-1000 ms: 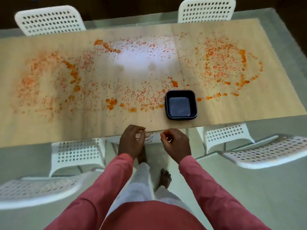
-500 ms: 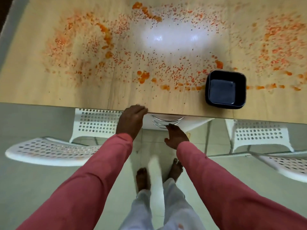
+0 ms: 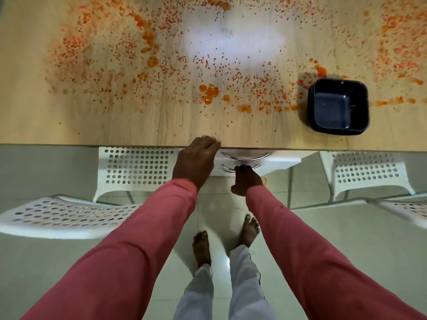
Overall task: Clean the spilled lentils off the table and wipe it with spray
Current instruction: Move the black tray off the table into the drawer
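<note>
The left hand (image 3: 196, 162) has moved up from below the tabletop (image 3: 92, 125) and now rests curled over its near edge. The right hand (image 3: 246, 180) has dropped lower, to the drawer handles (image 3: 240, 163) (its grip there is hidden) at the left hand's 4 o'clock.

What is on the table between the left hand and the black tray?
In the head view, scattered orange lentils lie between the left hand and the black tray, thinner near the table edge.

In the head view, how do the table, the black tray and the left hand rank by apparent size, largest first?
1. table
2. black tray
3. left hand
The tray and hand look close in size; the hand is nearer the camera.
</note>
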